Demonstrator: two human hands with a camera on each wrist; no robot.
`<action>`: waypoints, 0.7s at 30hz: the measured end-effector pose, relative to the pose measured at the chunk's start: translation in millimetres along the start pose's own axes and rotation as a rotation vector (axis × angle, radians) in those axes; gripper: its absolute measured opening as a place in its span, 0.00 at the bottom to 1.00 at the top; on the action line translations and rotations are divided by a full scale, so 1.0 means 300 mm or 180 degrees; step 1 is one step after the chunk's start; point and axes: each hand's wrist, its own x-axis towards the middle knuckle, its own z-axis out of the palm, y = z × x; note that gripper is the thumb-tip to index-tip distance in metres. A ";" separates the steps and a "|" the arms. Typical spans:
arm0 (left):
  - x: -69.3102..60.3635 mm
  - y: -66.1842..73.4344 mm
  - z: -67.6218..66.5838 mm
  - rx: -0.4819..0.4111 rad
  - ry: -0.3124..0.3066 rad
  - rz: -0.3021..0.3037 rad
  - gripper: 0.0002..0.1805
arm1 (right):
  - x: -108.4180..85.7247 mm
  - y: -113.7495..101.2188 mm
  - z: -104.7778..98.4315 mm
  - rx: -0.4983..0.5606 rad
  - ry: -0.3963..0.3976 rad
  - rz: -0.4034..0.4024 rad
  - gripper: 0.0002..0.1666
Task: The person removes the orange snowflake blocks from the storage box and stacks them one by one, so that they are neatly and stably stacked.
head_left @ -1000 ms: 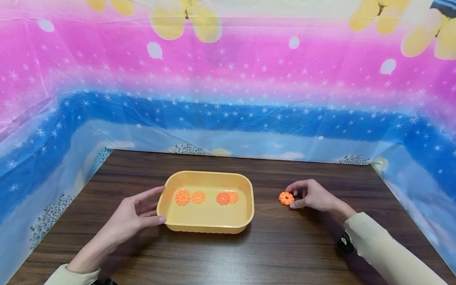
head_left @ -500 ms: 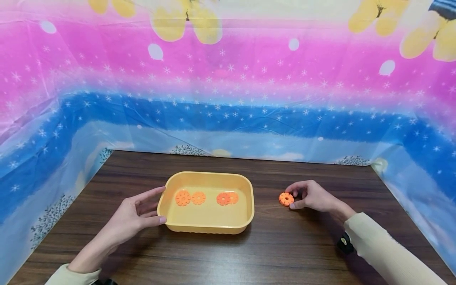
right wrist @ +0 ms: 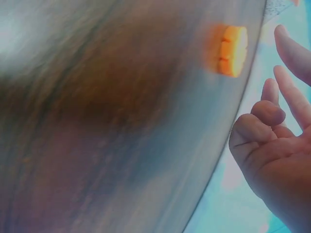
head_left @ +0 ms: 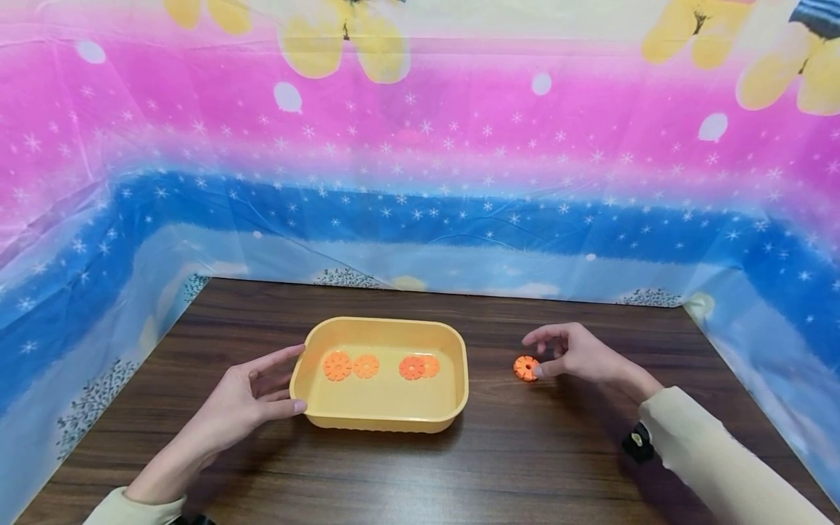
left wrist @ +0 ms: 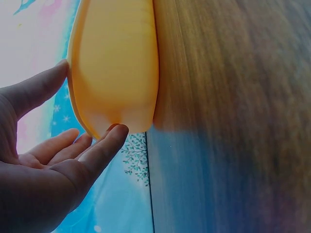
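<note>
A yellow plastic basin (head_left: 380,417) sits on the dark wooden table, with several orange notched discs (head_left: 337,366) lying flat inside. At its left end my left hand (head_left: 239,401) touches the rim and wall with extended thumb and fingers, as the left wrist view also shows the fingertips against the basin (left wrist: 114,63). To the right of the basin lies a small stack of orange notched discs (head_left: 525,368) on the table. My right hand (head_left: 577,354) hovers just over it. In the right wrist view, its thumb and fingers are spread apart from the stack (right wrist: 234,51).
The brown wood-grain table (head_left: 420,481) has its far edge against a patterned pink and blue cloth (head_left: 420,182). That cloth also closes off the left and right sides. A black wrist strap (head_left: 638,441) shows at my right sleeve.
My right hand has let go of the orange disc stack and lifted slightly, its fingers spreading. The stack stays in about the same place. My left hand and the basin have not moved.
</note>
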 end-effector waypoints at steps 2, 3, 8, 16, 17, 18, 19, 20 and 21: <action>0.000 0.000 0.000 0.0002 0.0001 0.0000 0.46 | 0.004 -0.012 0.000 0.0052 -0.0014 -0.0030 0.32; -0.001 0.001 0.000 -0.0003 0.0001 -0.0002 0.46 | 0.006 -0.020 0.001 0.0075 -0.0021 -0.0052 0.32; -0.001 0.001 0.000 -0.0035 -0.0009 -0.0019 0.46 | 0.012 -0.062 0.016 0.0192 -0.0083 -0.0144 0.29; -0.002 0.001 -0.001 -0.0050 -0.0015 -0.0006 0.45 | 0.028 -0.143 0.049 0.0156 -0.0181 -0.0301 0.26; -0.003 0.002 -0.001 -0.0051 -0.0015 -0.0006 0.45 | 0.032 -0.154 0.053 0.0126 -0.0187 -0.0327 0.26; -0.003 0.002 -0.001 -0.0048 -0.0015 -0.0003 0.45 | 0.038 -0.165 0.057 0.0101 -0.0198 -0.0355 0.25; -0.003 0.002 -0.001 -0.0046 -0.0016 -0.0004 0.46 | 0.043 -0.177 0.062 0.0093 -0.0211 -0.0377 0.25; -0.002 0.003 -0.001 -0.0044 -0.0016 -0.0007 0.46 | 0.050 -0.189 0.068 0.0078 -0.0226 -0.0404 0.25; -0.002 0.003 -0.001 -0.0040 -0.0016 -0.0009 0.46 | 0.056 -0.202 0.073 0.0072 -0.0247 -0.0426 0.24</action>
